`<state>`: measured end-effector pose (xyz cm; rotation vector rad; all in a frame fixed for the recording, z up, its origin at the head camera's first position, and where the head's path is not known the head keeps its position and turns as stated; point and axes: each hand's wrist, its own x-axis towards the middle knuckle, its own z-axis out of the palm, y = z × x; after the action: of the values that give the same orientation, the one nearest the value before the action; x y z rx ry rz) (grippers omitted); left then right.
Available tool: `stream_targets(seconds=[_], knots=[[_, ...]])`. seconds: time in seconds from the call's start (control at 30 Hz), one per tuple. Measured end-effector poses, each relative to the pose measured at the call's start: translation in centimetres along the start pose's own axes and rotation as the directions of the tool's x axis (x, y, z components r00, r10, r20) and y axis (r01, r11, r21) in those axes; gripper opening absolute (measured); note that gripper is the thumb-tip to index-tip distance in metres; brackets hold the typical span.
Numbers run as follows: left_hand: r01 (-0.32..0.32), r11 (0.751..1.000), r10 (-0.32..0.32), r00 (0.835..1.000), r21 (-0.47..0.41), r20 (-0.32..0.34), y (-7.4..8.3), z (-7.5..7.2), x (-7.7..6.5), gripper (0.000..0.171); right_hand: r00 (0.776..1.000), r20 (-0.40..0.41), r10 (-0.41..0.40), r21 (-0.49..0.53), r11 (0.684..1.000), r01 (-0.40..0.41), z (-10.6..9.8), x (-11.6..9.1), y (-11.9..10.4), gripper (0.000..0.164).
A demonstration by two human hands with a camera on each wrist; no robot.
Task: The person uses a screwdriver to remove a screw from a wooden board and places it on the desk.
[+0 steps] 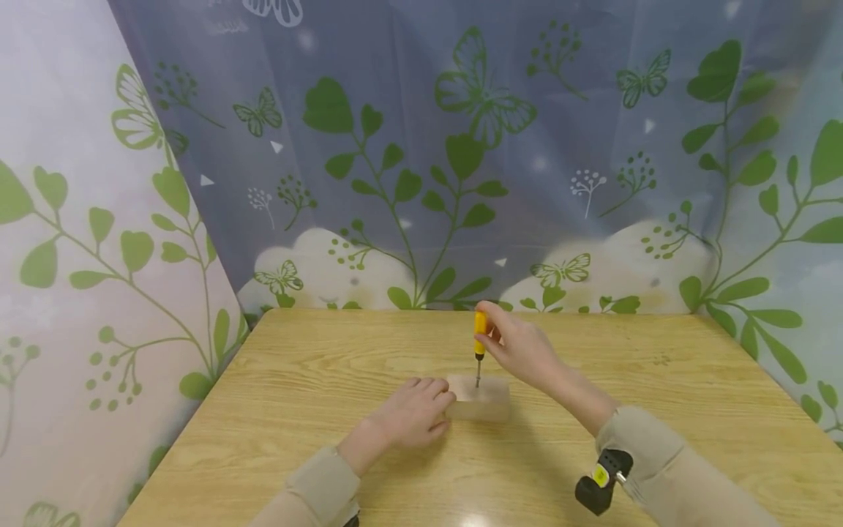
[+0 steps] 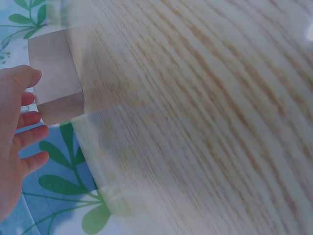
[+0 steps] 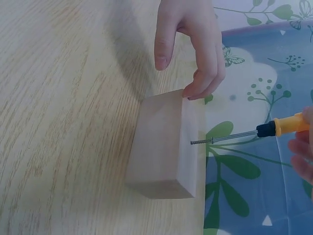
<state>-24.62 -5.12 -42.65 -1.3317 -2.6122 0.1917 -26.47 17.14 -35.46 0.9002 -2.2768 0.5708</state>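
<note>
**Unsteady Screw (image 3: 201, 142), Support at One End Only**

On the wood-grain table (image 1: 329, 351), between both hands: a pale wooden block (image 1: 477, 411). At the top face, near the middle: the screw, point down and mostly exposed; depth of bite not possible to tell. Directly above, close to upright and apparently meeting the screw head: a yellow-handled screwdriver (image 1: 480, 333).

Right hand (image 1: 523, 351): thumb and fingers pinched round the handle, one fingertip at the butt end. Left hand (image 1: 411, 411): fingers loosely bent and touching the left end of the block, thumb apart from the wood in the right wrist view; pressure impossible to judge.

Principal hazard, in judgement: tilting of the screw, through long exposed length and any sideways push from above. Second: slipping of the blade tip off the screw head, through misalignment or too little downward force; possible scratch to the top face, or a jab toward the nearby left fingers. Third: turning or skidding of the block, through one-sided support and an unheld right end.

Advised: check for plumb from two sides; brace with the left thumb; press straight down.
</note>
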Motion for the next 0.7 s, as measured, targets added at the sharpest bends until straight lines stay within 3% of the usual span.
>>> stream_targets(seconds=[0.27,0.7], knots=[[-0.005,1.0,0.006,1.0,0.008,-0.02,-0.1,0.2,0.1,0.035,1.0,0.018,-0.012,-0.008,1.0,0.012,-0.1,0.3,-0.3,0.042],[-0.005,1.0,0.005,1.0,0.0,-0.016,-0.1,0.2,0.1,0.035,0.983,-0.146,-0.107,-0.086,0.992,0.095,0.9,0.2,-0.1,0.039]])
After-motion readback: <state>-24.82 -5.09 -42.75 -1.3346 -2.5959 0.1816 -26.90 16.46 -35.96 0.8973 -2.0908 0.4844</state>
